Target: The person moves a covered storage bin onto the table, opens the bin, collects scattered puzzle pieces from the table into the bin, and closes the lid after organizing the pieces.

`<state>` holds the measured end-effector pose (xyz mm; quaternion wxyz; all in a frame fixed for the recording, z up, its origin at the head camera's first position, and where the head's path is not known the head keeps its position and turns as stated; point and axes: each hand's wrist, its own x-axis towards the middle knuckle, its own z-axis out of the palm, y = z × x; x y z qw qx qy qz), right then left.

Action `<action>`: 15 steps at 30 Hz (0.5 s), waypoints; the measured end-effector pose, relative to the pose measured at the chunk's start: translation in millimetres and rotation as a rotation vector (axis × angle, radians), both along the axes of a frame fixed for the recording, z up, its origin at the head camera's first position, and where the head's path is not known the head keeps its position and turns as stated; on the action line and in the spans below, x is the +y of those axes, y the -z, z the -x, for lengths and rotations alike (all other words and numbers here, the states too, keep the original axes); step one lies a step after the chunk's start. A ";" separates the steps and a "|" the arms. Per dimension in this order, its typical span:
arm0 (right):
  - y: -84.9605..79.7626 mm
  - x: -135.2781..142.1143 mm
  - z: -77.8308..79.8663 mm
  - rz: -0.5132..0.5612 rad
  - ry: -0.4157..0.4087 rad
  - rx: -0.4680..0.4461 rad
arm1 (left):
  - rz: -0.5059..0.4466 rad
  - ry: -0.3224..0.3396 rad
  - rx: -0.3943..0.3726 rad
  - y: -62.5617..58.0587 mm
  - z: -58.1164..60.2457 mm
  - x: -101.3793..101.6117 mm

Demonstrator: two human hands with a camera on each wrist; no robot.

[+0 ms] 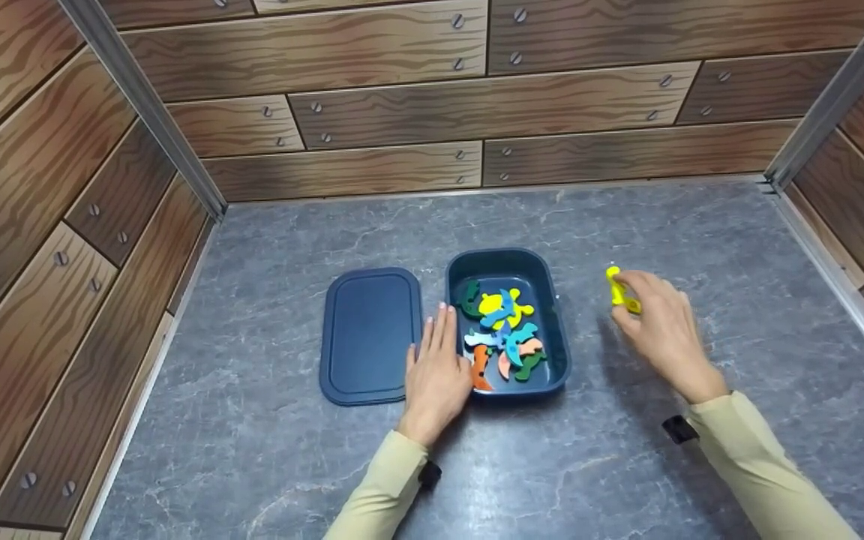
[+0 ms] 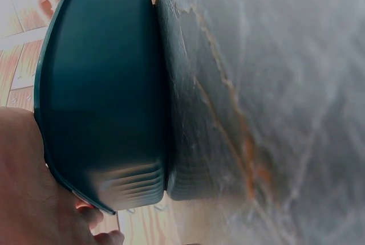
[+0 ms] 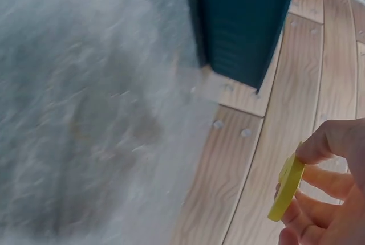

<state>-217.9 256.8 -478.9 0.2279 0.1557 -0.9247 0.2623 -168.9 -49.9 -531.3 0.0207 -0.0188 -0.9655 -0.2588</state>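
Observation:
A dark blue container (image 1: pixel 499 264) stands uncovered on the table with several flat, colourful animal-shaped pieces inside. Among them are a yellow piece (image 1: pixel 490 304), an orange one (image 1: pixel 480 366) and a green one (image 1: pixel 528 367). Along the container's left rim lies my left hand (image 1: pixel 438 382), its fingers straight; the left wrist view shows this hand (image 2: pixel 25 176) against the rim. To the right of the container, my right hand (image 1: pixel 661 322) pinches a yellow flat piece (image 1: pixel 615 285) above the table. In the right wrist view that piece (image 3: pixel 287 188) is between thumb and fingers; its exact shape is partly covered.
A dark blue lid (image 1: pixel 370 337) lies flat on the table, left of the container and close to my left hand. The grey marbled table (image 1: pixel 252 315) is bounded by wood-patterned walls (image 1: pixel 402 112) at the back and both sides.

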 end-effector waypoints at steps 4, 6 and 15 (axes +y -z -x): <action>-7.3 -11.4 2.3 0.012 -0.035 0.017 | 0.000 -0.002 0.005 -0.6 0.8 -0.3; -10.3 -16.9 2.4 0.017 -0.045 0.007 | -0.004 0.000 0.003 -1.2 0.9 -0.2; -21.6 -41.6 2.5 0.011 -0.069 -0.023 | -0.008 0.005 -0.003 -1.6 -0.3 0.2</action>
